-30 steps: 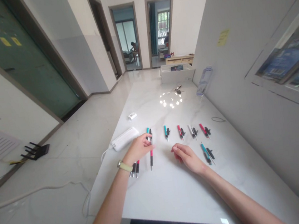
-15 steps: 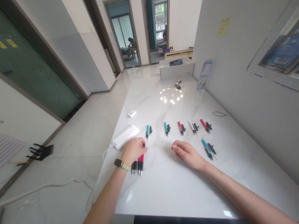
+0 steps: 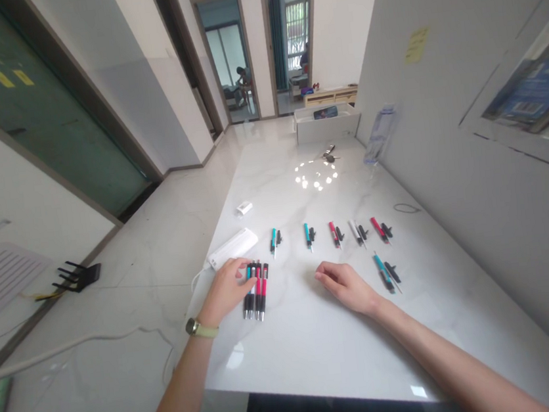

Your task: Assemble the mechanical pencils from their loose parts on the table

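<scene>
Several assembled pens [image 3: 263, 293] with teal, white and red barrels lie side by side, tips toward me. At their left edge is my left hand [image 3: 229, 287], thumb and fingers apart around their upper part; whether it touches them is hard to tell. My right hand [image 3: 340, 283] rests on the table, loosely curled, nothing visible in it. To its right lies a teal pen barrel [image 3: 382, 273] beside a black clip piece [image 3: 392, 272] and a thin refill. Farther back, a row of taken-apart pens includes teal [image 3: 308, 236], red [image 3: 334, 233] and white [image 3: 355, 231] barrels with black clip pieces.
A white power strip [image 3: 232, 247] with a cable is left of the pens, a small white block [image 3: 244, 208] beyond it. Keys [image 3: 330, 156], a white box [image 3: 328, 127] and a clear bottle [image 3: 379, 134] stand or lie farther back. A wall runs along the right side.
My left hand has moved left off the upper end of the rightmost red pen and its fingers have spread, uncovering the pens. My right hand stays put.
</scene>
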`<action>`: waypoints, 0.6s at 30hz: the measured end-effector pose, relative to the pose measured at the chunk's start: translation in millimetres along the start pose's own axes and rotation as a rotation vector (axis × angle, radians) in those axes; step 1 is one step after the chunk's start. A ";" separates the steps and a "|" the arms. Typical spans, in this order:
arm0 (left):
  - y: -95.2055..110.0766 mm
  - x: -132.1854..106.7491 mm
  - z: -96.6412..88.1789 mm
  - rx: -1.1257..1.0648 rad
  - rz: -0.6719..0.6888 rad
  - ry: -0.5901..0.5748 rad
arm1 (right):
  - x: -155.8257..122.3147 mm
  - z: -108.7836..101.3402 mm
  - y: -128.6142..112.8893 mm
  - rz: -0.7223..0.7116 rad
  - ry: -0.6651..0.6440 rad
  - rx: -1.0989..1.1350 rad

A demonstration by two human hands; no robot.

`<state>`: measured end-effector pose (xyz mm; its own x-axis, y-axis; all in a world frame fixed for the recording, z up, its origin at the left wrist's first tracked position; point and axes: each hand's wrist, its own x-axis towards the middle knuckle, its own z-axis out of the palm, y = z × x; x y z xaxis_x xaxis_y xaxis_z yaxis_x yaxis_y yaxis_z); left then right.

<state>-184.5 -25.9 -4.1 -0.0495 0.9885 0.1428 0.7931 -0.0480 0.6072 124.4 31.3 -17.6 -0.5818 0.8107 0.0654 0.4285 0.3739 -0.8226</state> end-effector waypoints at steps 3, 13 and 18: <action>-3.8 -6.4 5.2 -0.064 -0.016 -0.022 | -0.4 3.2 -6.0 -0.035 -0.038 -0.070; -2.0 -14.6 10.9 -0.159 -0.039 -0.027 | -0.6 7.0 -5.9 -0.065 -0.062 -0.156; -15.6 -23.7 19.9 -0.149 -0.096 -0.040 | 0.2 8.7 -3.9 -0.058 -0.047 -0.178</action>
<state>-183.6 -45.7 -32.5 -0.0947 0.9943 0.0491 0.6871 0.0296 0.7259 116.7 26.1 -19.3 -0.6387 0.7653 0.0802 0.5064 0.4964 -0.7051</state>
